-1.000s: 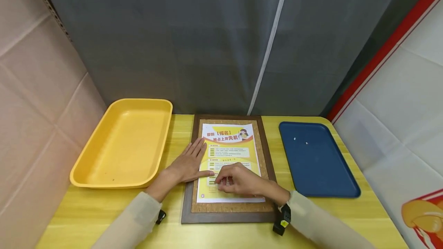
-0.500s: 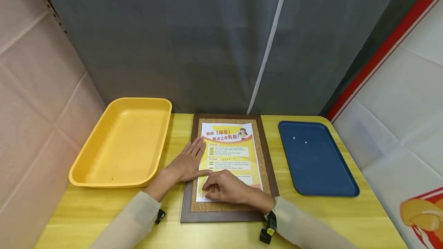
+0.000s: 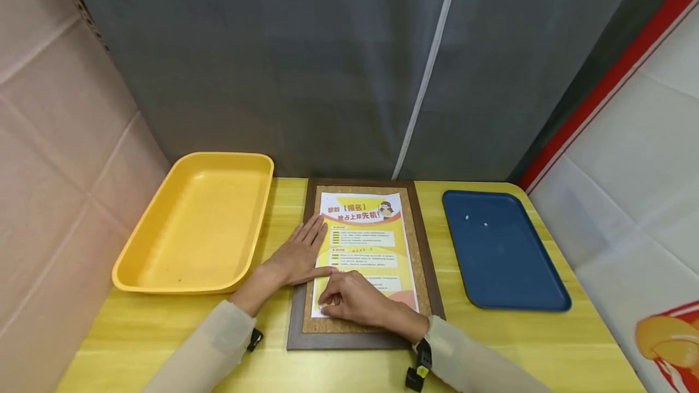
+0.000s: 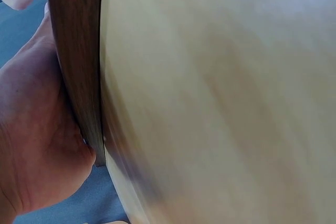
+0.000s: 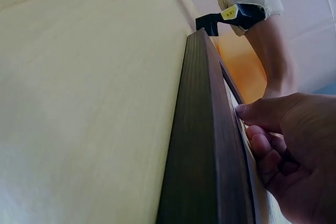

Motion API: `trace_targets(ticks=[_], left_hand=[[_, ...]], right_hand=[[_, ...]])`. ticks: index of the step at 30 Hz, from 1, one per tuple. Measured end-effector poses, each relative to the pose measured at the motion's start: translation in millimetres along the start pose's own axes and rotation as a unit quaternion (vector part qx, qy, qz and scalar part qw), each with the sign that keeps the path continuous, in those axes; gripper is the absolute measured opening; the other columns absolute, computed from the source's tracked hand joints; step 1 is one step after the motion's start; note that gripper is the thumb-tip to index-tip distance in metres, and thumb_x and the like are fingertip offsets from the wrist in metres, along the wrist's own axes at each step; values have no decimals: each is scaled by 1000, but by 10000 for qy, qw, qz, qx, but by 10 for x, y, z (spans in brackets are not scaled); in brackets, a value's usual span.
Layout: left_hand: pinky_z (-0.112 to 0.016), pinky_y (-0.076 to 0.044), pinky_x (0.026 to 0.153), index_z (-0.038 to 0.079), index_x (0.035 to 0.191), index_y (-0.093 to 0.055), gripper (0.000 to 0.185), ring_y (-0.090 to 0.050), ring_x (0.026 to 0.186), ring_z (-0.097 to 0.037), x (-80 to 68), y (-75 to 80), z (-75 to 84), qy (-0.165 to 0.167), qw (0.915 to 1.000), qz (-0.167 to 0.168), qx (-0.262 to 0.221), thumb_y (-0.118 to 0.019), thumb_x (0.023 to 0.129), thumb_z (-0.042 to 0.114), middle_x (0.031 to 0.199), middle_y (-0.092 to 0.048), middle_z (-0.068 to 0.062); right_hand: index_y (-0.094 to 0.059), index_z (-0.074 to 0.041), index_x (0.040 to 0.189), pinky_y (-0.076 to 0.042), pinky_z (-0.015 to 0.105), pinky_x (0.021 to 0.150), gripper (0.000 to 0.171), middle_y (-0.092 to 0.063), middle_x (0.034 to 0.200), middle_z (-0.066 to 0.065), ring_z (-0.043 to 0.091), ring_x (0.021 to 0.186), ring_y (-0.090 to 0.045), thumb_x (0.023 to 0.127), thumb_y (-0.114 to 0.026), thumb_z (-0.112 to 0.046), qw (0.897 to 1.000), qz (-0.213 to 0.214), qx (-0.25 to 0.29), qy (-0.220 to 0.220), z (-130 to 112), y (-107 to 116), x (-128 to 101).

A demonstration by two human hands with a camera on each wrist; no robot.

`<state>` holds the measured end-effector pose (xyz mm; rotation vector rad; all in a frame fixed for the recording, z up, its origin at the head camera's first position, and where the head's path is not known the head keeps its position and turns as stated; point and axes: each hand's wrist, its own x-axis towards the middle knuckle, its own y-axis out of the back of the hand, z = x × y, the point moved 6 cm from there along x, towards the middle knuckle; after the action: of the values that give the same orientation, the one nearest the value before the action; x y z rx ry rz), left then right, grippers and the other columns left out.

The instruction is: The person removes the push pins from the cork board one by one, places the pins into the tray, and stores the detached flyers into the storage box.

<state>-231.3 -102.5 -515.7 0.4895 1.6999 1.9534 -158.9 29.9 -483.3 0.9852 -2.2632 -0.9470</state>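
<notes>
poster [image 3: 366, 253]: white, yellow, red | frame [image 3: 327, 341]: dark brown | tray [image 3: 510, 262]: blue | tabletop [image 3: 322, 375]: yellow, seemingly streaked
</notes>
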Motion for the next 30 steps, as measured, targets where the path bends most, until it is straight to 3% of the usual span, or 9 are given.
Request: trace_targets(ticks=[7,12,19,30], left_hand=[[-57,-15,130,-6,167,-15,109,-2,163,-42,-2,8,17,-8,9998,-44,-178,-46,101,75,176,-2,-26],[-56,-14,131,-5,167,-13,111,-2,164,-41,4,-14,-4,9,10000,14,-70,-40,100,79,176,-1,-25],[-57,-15,130,-7,166,-16,106,-3,163,-43,-14,95,50,128,9996,-170,-171,-55,102,68,175,-4,-27],[-56,-15,131,-6,167,-16,107,-3,163,-41,-7,124,74,159,9996,-222,-87,-54,101,70,175,-4,-26]], right_hand=[[-84,-12,89,-46,8,63,6,-69,80,-7,-8,68,-54,89,-84,-6,9998,76,20,-179,23,-27,-4],[-83,-11,88,-46,6,63,5,-69,79,-6,-8,68,-54,88,-82,-5,9999,136,-67,-59,0,-20,6],[-80,-10,88,-44,4,67,7,-69,80,-5,-6,72,-55,85,-81,-4,9987,282,-361,228,-15,-48,-1],[-76,-10,91,-45,3,69,8,-70,82,-4,-3,74,-58,85,-82,-7,9963,461,-627,362,-33,-70,-31]])
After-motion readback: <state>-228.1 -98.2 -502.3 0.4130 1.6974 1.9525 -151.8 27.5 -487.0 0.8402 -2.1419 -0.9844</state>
